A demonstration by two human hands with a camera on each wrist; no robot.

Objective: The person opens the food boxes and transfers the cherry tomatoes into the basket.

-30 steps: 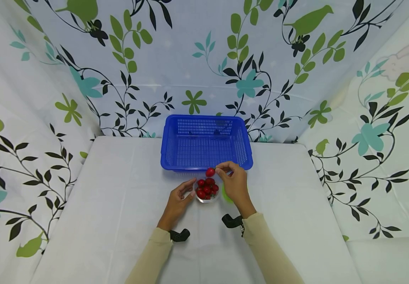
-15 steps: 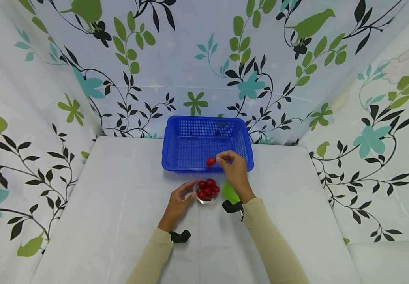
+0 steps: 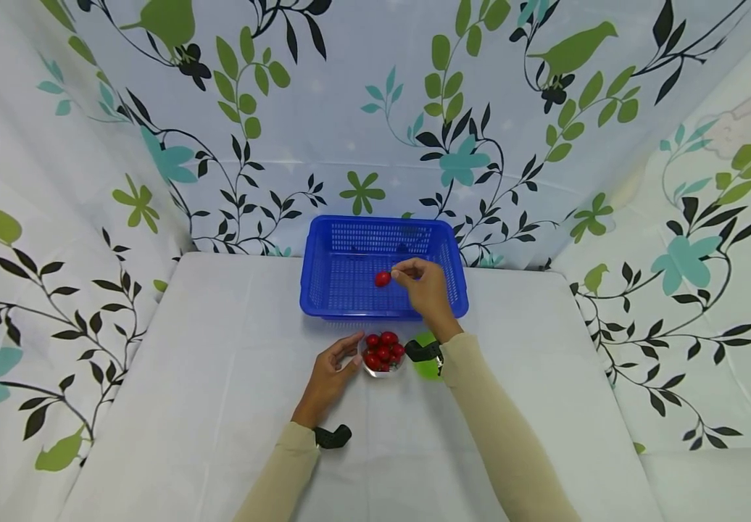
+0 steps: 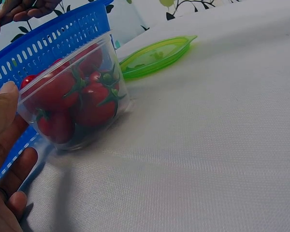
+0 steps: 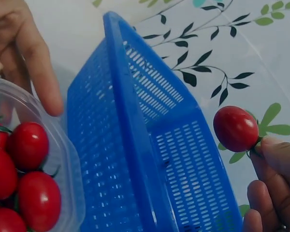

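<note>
Over the blue plastic basket, my right hand pinches a small red cherry tomato by its green stem end. The right wrist view shows this tomato hanging from the thumb and fingertips. My left hand holds the left side of a clear plastic tub, its thumb at the rim and a finger along the far side. Several cherry tomatoes with green stems fill the tub, which stands on the table in front of the basket.
A bright green lid lies right of the tub, partly beneath my right wrist in the head view. White cloth covers the table. A leaf-patterned curtain rises behind the basket and at both sides.
My right hand has carried the cherry tomato forward from above the tub to over the basket. The left hand stays at the tub, and the green lid shows more.
</note>
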